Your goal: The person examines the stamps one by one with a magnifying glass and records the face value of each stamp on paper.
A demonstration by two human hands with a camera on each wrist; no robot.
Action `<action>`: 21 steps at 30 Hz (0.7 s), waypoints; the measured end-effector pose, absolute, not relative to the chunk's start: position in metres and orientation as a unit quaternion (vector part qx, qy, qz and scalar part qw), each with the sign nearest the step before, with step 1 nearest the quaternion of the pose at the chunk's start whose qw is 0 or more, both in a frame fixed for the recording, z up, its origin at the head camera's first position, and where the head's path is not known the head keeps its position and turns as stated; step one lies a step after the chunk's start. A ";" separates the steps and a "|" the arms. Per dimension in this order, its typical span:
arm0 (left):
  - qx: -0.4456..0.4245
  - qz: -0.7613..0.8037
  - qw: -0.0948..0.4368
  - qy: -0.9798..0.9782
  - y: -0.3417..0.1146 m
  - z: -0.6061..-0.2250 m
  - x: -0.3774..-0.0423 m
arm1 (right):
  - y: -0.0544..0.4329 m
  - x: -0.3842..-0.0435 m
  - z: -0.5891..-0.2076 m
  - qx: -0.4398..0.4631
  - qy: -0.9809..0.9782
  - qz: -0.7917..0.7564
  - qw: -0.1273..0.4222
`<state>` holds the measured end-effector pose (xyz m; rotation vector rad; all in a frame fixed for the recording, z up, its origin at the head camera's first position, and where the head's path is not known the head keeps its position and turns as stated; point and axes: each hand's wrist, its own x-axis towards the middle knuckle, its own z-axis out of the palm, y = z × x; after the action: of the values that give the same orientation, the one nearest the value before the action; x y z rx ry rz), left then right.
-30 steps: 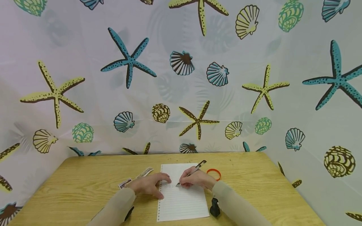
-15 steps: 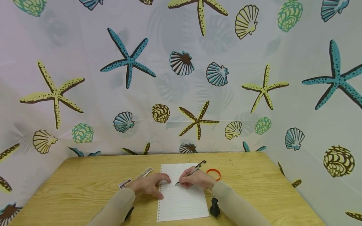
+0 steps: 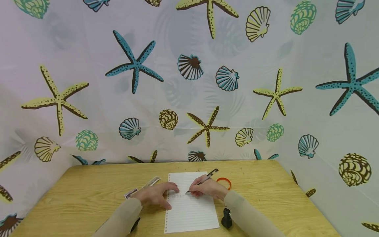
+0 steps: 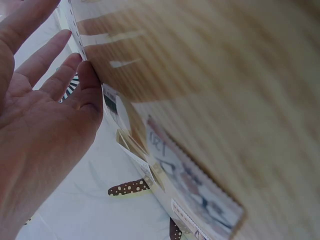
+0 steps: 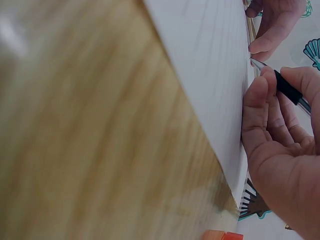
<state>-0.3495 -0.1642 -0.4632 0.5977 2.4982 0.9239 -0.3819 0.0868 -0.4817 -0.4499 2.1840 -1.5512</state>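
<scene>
A sheet of lined white paper point(image 3: 192, 214) with holes down its left edge lies on the wooden table. My right hand point(image 3: 207, 187) pinches a pen point(image 3: 212, 173) between thumb and fingers, its tip low over the sheet's upper part. The right wrist view shows the pen's dark grip point(image 5: 288, 86) and metal tip. Faint handwriting point(image 3: 178, 196) runs along a line just left of the tip. With fingers spread, my left hand point(image 3: 155, 193) rests at the paper's left edge. Stamp-like printed papers point(image 4: 192, 182) with perforated edges lie beside that hand.
A red ring-shaped band point(image 3: 224, 183) lies right of the paper, behind my right wrist. A small black object point(image 3: 226, 218) shows by the right sleeve. A curtain point(image 3: 189, 98) printed with shells and starfish hangs round the wooden table point(image 3: 97, 187).
My right hand and the pen tip have gone slightly left, then back right along the line. The handwriting looks darker and a little longer. The left hand has stayed in place.
</scene>
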 end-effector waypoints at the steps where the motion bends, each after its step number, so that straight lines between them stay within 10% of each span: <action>1: 0.214 0.330 0.205 0.896 -0.164 -0.463 -0.350 | 0.087 -0.382 -0.482 -0.162 0.787 -0.557 0.210; 21: 0.207 0.336 0.210 0.895 -0.164 -0.463 -0.351 | 0.088 -0.384 -0.482 -0.164 0.782 -0.558 0.223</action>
<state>-0.3507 -0.1639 -0.4634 0.5756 2.4882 0.9332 -0.3837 0.0884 -0.4817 -0.4519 2.1599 -1.5412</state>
